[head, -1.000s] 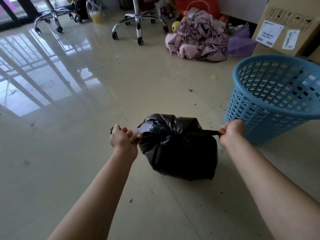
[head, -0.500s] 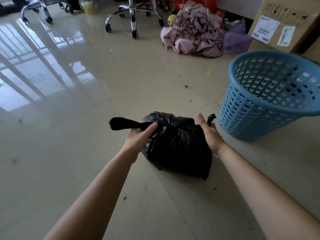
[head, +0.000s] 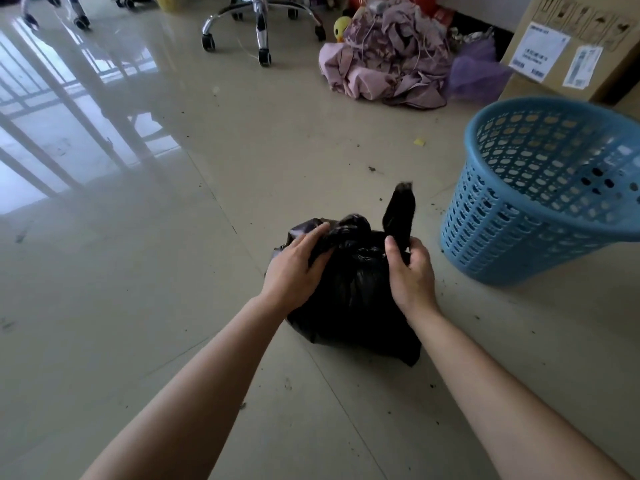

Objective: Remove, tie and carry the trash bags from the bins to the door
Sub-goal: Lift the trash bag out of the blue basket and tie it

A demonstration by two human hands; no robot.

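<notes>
both hands on the knotted bag, on the floor beside the bin

the black trash bag [head: 353, 306] sits on the glossy tiled floor [head: 173, 306], just left of the blue perforated bin [head: 533, 223] and apart from it. its top is bunched into a knot [head: 349, 232]. the left hand [head: 294, 268] lies over the bag's upper left side, thumb and fingers closed on the gathered plastic right at the knot. the right hand [head: 412, 271] has its fingers curled and thumb pressed around the base of a twisted end [head: 400, 211] of the bag, which sticks upright above the fist. the bin leans slightly. farther back lie a heap of pink and purple cloth [head: 384, 60] with a yellow toy [head: 342, 27] at its left edge, a cardboard box [head: 568, 50] to the right, and a chrome swivel-chair base [head: 261, 19]. a yellow scrap [head: 419, 142] and dark crumbs dot the floor.
</notes>
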